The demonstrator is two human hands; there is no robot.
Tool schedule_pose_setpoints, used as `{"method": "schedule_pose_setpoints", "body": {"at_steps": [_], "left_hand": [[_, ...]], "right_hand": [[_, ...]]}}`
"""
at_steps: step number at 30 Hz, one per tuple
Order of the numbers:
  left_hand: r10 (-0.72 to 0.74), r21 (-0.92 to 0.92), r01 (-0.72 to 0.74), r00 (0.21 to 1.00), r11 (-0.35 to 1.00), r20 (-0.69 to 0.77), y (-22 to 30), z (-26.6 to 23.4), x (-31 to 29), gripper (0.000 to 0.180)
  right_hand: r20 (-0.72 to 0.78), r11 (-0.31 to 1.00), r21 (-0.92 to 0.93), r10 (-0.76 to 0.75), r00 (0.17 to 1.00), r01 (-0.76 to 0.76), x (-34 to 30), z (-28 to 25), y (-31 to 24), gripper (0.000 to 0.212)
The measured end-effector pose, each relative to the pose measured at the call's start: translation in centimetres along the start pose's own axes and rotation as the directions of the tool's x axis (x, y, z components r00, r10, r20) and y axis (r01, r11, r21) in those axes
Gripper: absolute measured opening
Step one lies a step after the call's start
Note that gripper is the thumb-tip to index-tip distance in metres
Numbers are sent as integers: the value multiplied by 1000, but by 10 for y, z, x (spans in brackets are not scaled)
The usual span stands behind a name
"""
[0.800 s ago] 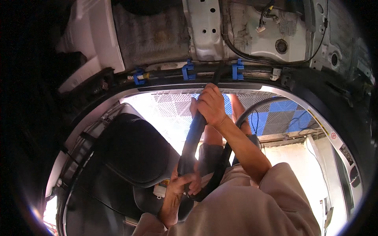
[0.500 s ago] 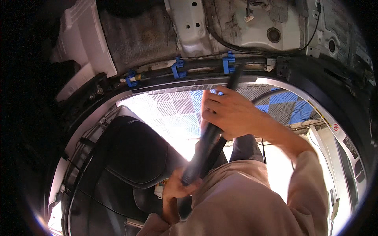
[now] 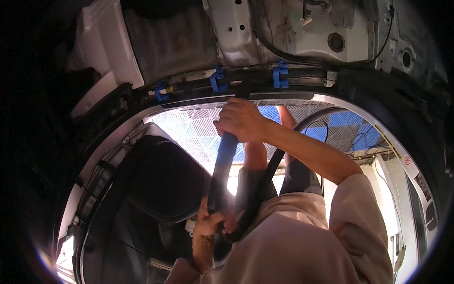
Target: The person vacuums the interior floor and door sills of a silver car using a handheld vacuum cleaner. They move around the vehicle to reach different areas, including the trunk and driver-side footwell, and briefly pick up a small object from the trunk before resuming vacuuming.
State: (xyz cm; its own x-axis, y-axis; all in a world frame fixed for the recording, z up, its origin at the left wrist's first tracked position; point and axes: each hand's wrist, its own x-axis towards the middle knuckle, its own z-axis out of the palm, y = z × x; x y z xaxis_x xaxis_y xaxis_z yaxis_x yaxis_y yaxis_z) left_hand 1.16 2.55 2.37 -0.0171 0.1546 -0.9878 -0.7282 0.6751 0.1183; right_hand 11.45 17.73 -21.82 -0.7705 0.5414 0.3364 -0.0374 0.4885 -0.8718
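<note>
Door frame [image 3: 326,99]: no readable text
Its right side bears a yellow strip [image 3: 388,141], a round red sign [image 3: 407,161] and a dark label [image 3: 422,186].

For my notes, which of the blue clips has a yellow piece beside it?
The leftmost blue clip: a yellow piece shows at its right; the middle clip and rightmost clip have none.

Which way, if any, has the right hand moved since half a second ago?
Yes, leftward: the right hand was below the rightmost blue clip; now it is below the gap between that clip and the middle one.
</note>
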Motion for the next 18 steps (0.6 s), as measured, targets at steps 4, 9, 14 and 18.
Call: {"method": "schedule_pose_setpoints", "body": {"at_steps": [4,9,14,18], "left_hand": [[-1,33,2,1000,999,-25,22,8,-1,21],[-64,-42,66,996,997,65,56,10,-1,22],[-39,54,36,998,998,45,69,12,-8,31],[-19,151,17,1000,988,11,74,14,-8,46]], "right_hand": [[-11,998,48,43,999,-42,3,21,10,16],[-63,990,110,90,994,-83,14,25,11,17],[-92,990,112,96,991,-85,16,21,7,17],[-111,986,112,136,984,-124,14,28,8,17]]}}
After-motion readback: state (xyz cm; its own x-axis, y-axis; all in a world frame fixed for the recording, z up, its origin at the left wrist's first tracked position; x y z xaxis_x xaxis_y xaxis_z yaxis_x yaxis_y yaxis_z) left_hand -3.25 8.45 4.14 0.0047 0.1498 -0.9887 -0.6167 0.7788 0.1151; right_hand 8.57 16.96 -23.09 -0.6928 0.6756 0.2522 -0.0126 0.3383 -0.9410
